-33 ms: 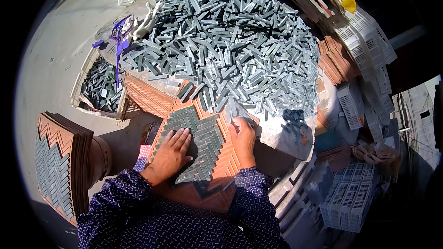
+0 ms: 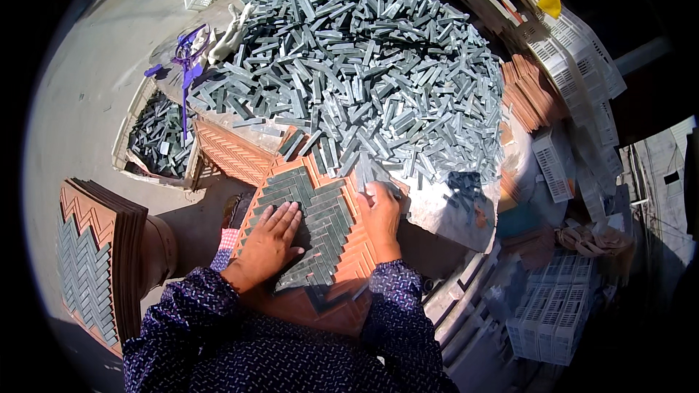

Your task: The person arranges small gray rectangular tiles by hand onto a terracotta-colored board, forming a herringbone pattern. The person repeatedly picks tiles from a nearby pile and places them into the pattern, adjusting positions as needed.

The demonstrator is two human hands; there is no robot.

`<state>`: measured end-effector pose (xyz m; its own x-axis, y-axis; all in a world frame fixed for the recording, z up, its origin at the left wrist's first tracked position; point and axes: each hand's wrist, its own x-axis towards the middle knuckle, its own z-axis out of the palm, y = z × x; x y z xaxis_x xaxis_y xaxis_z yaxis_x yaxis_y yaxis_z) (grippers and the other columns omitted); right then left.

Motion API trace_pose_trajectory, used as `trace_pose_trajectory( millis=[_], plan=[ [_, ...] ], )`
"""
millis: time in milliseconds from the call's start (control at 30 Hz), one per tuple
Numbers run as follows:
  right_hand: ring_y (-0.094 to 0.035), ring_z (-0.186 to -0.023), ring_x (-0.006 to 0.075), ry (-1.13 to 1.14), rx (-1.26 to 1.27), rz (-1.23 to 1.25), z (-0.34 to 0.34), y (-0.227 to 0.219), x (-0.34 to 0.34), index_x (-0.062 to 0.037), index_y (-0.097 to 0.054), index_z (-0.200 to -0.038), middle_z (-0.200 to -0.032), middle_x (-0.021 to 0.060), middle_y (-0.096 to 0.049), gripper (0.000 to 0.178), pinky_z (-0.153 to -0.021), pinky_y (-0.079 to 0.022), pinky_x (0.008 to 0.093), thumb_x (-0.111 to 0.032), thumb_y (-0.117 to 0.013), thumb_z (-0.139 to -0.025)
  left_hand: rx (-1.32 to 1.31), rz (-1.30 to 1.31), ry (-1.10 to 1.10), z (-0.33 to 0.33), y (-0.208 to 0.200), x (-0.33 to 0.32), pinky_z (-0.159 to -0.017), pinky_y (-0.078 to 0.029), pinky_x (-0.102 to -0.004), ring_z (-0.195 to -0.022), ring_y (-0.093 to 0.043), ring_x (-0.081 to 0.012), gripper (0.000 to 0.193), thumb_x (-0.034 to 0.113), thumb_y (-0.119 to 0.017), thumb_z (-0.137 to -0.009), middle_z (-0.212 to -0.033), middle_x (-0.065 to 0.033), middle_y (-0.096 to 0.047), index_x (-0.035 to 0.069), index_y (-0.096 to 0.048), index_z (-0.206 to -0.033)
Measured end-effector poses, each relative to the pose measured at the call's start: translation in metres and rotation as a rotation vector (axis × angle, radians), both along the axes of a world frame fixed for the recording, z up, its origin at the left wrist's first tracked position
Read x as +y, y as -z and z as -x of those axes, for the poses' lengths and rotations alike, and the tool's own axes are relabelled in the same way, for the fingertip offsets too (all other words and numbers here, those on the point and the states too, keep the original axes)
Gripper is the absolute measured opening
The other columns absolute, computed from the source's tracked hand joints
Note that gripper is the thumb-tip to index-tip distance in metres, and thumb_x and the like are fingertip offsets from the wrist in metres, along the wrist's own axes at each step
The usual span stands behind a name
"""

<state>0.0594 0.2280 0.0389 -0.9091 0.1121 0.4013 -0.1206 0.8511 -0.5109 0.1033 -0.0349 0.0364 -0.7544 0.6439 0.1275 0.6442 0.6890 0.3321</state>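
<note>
My left hand (image 2: 271, 241) lies flat with fingers stretched on dark grey stone strips (image 2: 324, 215), which sit in a herringbone pattern in an orange grooved mould tray (image 2: 357, 262). Curled at the tray's right edge is my right hand (image 2: 381, 222), its thumb and forefinger closed together. Loose grey strips (image 2: 365, 171) lie just beyond its fingertips; whether one is pinched is hidden. Zigzag grooves show bare along the tray's right side and near end. A few more strips rest at its far corner (image 2: 293, 144).
A big heap of grey strips (image 2: 364, 65) covers the work surface ahead. To the left stand a crate of dark strips (image 2: 131, 120), a purple tool (image 2: 191, 73) and a stack of orange trays (image 2: 127, 262). White plastic crates (image 2: 550, 313) and more orange trays (image 2: 531, 94) are on the right.
My right hand has shifted very slightly left and away from me. My left hand and the tray have stayed in place.
</note>
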Motion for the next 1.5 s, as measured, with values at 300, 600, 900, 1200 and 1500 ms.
trace_pose_trajectory(
  millis=[300,600,900,1200,1500],
  plan=[
    [-0.068,-0.072,0.0299,-0.007,-0.207,0.149,-0.027,-0.004,-0.009,-0.0008,-0.065,-0.097,-0.08,0.0175,-0.068,0.017,-0.065,-0.052,0.0356,-0.006,-0.067,-0.08,-0.064,0.116,-0.026,-0.01,-0.016,-0.011,-0.114,-0.018,-0.0522,-0.14,-0.028,-0.0272,0.078,0.047,-0.058,-0.085,-0.151,-0.012,-0.033,0.001,-0.034,-0.143],
    [-0.063,-0.077,0.0376,-0.017,-0.15,0.02,-0.035,-0.012,-0.02,-0.0012,-0.064,-0.089,-0.084,0.0174,-0.065,0.01,-0.068,-0.05,0.042,-0.003,-0.064,-0.079,-0.008,0.073,0.096,-0.013,-0.026,0.033,-0.112,-0.02,-0.056,-0.14,-0.029,-0.0262,0.071,0.04,-0.063,-0.083,-0.148,-0.0122,-0.036,-0.001,-0.043,-0.137],
    [-0.063,-0.083,0.037,0.013,-0.193,0.237,-0.03,-0.012,0.005,-0.0059,-0.065,-0.095,-0.091,0.0162,-0.065,0.012,-0.069,-0.05,0.0441,-0.007,-0.061,-0.084,0.002,0.101,0.168,0.011,-0.016,0.079,-0.114,-0.02,-0.0478,-0.14,-0.03,-0.0266,0.08,0.048,-0.054,-0.088,-0.152,-0.0135,-0.031,-0.001,-0.029,-0.145],
    [-0.059,-0.096,0.0386,0.01,-0.096,0.071,-0.049,-0.011,0.079,-0.0038,-0.064,-0.1,-0.106,0.0163,-0.06,0.026,-0.081,-0.049,0.0404,0.008,-0.061,-0.077,0.058,0.157,0.208,0.014,-0.007,0.089,-0.114,-0.02,-0.0486,-0.139,-0.032,-0.0289,0.078,0.052,-0.051,-0.087,-0.15,-0.0159,-0.034,-0.002,-0.036,-0.142],
    [-0.059,-0.087,0.0368,-0.081,-0.079,0.147,-0.081,-0.028,0.064,-0.0032,-0.061,-0.105,-0.096,0.0155,-0.058,0.026,-0.074,-0.049,0.0395,0.004,-0.062,-0.08,0.027,0.157,0.23,0.022,-0.012,0.083,-0.114,-0.022,-0.0475,-0.137,-0.035,-0.0212,0.066,0.043,-0.052,-0.091,-0.149,-0.0082,-0.038,0.009,-0.035,-0.145]
  ],
)
